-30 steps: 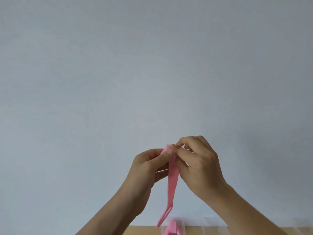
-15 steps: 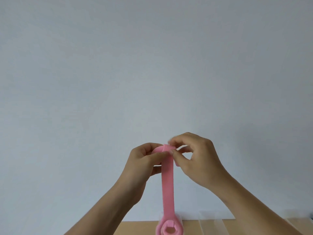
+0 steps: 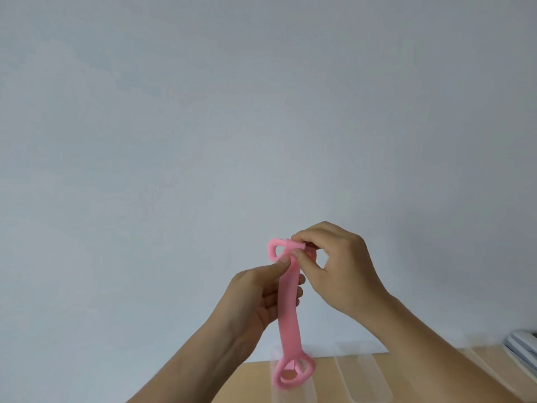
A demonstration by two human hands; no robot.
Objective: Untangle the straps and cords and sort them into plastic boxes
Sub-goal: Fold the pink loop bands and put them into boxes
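**Pink strap being worked loose at its top loop**

Compared with half a second ago, the hands are being held a little higher and further apart, and a small loop is now being opened out at the top of the pink strap [image 3: 287, 309], where before only a folded end was showing. The ring at the strap's lower end is being swung out over the clear plastic boxes [image 3: 361, 373].

The strap is being held up in the air in front of a plain wall, hanging straight down. The left hand [image 3: 255, 298] is being pinched onto the strap just under the top loop, thumb and forefinger clenched on it. The right hand [image 3: 334, 266] is being closed on the folded band at the top, its fingers [image 3: 299, 238] grasping that end. The lower ring is dangling just above the nearest box on the wooden worktop [image 3: 406, 370], and whether it is touching the box cannot be told.

The step in hand is judged to be the freeing of a tucked or threaded end. If the pull is being made too hard, the soft strap is likely to stretch and snap back out of the pinch. If either grip is being loosened too soon, the strap may drop beside the box rather than into it. The swinging ring could also catch on a box wall.
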